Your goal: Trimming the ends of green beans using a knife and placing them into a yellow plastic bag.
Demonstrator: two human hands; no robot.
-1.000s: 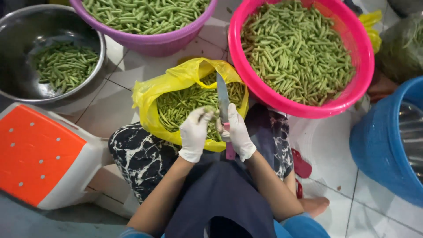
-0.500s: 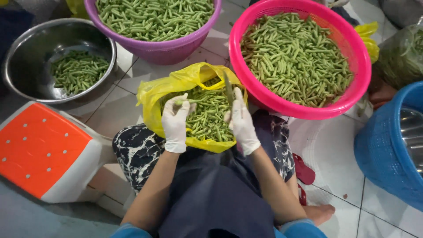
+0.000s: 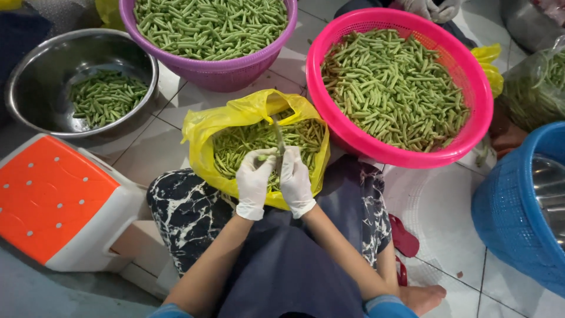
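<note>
Both of my hands wear white gloves and meet over a yellow plastic bag full of green beans that rests on my lap. My right hand grips a knife whose blade points up and away from me. My left hand pinches a green bean against the blade. The fingers of both hands touch one another.
A pink basket of green beans stands at the right, a purple basket at the top, a steel bowl with some beans at the left. An orange-and-white stool is near left, a blue basket right. Another person's gloved hands show at top.
My hands were apart over the bag half a second ago; they have come together again, with the knife upright and a bean held at its blade.
</note>
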